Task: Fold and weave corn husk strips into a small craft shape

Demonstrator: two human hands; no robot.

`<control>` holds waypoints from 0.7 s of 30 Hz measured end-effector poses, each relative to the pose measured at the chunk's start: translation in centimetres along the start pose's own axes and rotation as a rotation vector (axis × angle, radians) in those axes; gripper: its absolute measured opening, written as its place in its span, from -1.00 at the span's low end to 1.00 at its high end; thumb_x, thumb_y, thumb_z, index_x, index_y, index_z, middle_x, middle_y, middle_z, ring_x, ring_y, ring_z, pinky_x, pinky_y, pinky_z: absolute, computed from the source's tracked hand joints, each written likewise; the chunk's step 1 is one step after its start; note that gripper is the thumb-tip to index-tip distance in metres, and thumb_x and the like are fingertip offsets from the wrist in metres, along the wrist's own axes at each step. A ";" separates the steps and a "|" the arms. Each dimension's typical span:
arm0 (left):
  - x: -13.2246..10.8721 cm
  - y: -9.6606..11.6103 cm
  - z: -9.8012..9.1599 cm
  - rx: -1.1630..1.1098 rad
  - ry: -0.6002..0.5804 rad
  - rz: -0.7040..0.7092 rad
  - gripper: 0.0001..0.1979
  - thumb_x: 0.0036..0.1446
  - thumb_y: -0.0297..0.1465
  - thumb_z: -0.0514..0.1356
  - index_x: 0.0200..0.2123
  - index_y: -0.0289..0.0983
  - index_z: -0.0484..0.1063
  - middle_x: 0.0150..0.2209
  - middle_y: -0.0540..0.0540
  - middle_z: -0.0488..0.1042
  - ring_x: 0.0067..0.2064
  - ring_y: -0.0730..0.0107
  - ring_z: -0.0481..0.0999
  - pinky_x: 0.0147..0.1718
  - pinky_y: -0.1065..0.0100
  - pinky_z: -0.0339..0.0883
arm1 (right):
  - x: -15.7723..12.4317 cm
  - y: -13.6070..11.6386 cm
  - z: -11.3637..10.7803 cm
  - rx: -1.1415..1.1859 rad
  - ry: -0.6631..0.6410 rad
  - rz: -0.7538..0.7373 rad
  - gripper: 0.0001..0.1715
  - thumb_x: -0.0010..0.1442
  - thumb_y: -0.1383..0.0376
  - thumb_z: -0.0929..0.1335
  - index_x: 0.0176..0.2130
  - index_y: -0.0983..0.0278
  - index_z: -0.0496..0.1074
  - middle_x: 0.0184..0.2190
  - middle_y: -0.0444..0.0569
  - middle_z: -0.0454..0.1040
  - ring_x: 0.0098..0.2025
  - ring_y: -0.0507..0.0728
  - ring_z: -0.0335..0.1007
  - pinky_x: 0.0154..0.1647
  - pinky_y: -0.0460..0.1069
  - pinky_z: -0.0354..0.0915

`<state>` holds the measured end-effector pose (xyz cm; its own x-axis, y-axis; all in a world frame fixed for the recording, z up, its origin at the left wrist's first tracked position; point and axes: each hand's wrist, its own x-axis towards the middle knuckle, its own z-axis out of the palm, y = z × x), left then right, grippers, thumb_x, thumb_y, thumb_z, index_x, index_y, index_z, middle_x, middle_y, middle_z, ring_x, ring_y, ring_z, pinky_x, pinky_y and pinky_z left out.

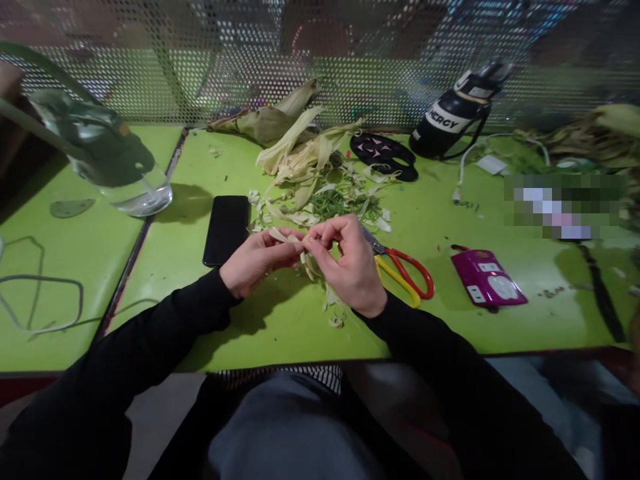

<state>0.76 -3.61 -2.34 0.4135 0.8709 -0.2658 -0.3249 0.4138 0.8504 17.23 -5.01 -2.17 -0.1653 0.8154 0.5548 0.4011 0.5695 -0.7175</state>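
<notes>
My left hand [261,259] pinches a pale husk strip [279,235] between thumb and fingers. Against its fingertips, my right hand [349,263] is closed in a pinch at the strip's end. Part of the strip hangs below the fingers. Just beyond my hands lies a pile of green and cream scraps [333,202], with dry corn husks [295,157] behind it. Scissors [411,272] with red and yellow handles lie to the right of my right hand, their blades partly hidden by it. A black phone [227,227] rests left of the scraps, near my left hand.
A clear water bottle [143,190] stands at the left. Toward the back right are a black bottle [447,117] and a black pad [383,155]. A purple power socket [487,279] sits at right, with a white cable [465,163] behind it. Perforated metal mesh [240,73] borders the green table [300,333].
</notes>
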 end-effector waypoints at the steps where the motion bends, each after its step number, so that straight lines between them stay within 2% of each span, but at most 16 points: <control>1: 0.0 0.1 -0.1 -0.001 -0.021 0.004 -0.77 -0.11 -0.39 0.43 -0.38 -0.36 0.51 -0.41 0.01 0.49 -0.42 0.60 0.43 -0.34 0.48 0.38 | 0.0 -0.1 0.0 -0.012 0.002 -0.016 -0.75 0.22 0.41 0.36 -0.31 0.19 0.16 -0.38 -0.19 0.39 -0.36 -0.01 0.37 -0.34 -0.03 0.34; 9: -0.7 1.1 -0.1 0.032 -0.097 -0.070 -0.83 -0.04 -0.39 0.37 -0.44 -0.37 0.48 -0.42 0.02 0.41 -0.40 0.58 0.40 -0.38 0.48 0.30 | -0.2 0.0 0.3 -0.031 0.026 -0.136 -0.74 0.22 0.43 0.35 -0.30 0.17 0.15 -0.33 -0.17 0.40 -0.33 0.02 0.40 -0.31 0.02 0.36; 13: -0.5 1.6 -0.3 0.108 -0.005 -0.094 -0.87 -0.05 -0.43 0.34 -0.48 -0.35 0.45 -0.43 0.05 0.36 -0.44 0.63 0.32 -0.46 0.51 0.17 | 0.5 0.0 0.0 0.112 -0.063 -0.060 -0.73 0.20 0.38 0.39 -0.27 0.16 0.18 -0.32 -0.15 0.42 -0.29 0.06 0.43 -0.29 0.03 0.41; 16: 0.0 1.3 -0.7 0.095 0.067 -0.065 -0.87 -0.08 -0.44 0.34 -0.47 -0.33 0.44 -0.43 0.06 0.35 -0.44 0.64 0.28 -0.49 0.51 0.12 | 2.0 0.2 -1.9 0.111 -0.060 -0.020 -0.70 0.17 0.31 0.43 -0.17 0.16 0.24 -0.18 -0.07 0.46 -0.26 0.05 0.44 -0.26 0.02 0.43; 17: 0.2 1.2 -0.8 0.081 0.078 -0.049 -0.87 -0.07 -0.43 0.34 -0.46 -0.33 0.44 -0.43 0.06 0.34 -0.43 0.64 0.27 -0.50 0.52 0.11 | 2.7 0.5 -3.0 0.037 -0.031 0.011 -0.72 0.19 0.29 0.42 -0.15 0.17 0.27 -0.17 -0.08 0.48 -0.26 0.03 0.44 -0.26 -0.01 0.42; 19: 0.5 0.9 -1.1 0.053 0.115 -0.029 -0.88 -0.04 -0.43 0.34 -0.46 -0.30 0.43 -0.41 0.07 0.34 -0.42 0.63 0.25 -0.50 0.52 0.12 | 4.3 1.3 -5.5 -0.090 0.059 0.077 -0.79 0.16 0.31 0.43 -0.20 0.22 0.35 -0.27 -0.11 0.49 -0.30 -0.01 0.41 -0.29 -0.06 0.36; 21: 0.6 0.7 -1.4 0.034 0.131 -0.031 -0.90 0.00 -0.43 0.32 -0.45 -0.26 0.44 -0.39 0.08 0.33 -0.39 0.63 0.25 -0.49 0.54 0.14 | 6.0 2.5 -8.1 -0.215 0.062 0.152 -0.87 0.05 0.41 0.47 -0.38 0.26 0.44 -0.46 -0.16 0.47 -0.46 -0.07 0.31 -0.47 -0.13 0.22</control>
<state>-0.39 -2.43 -2.58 0.3076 0.8860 -0.3469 -0.2836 0.4334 0.8554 24.53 0.48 2.73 -0.0353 0.8781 0.4772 0.6003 0.4004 -0.6923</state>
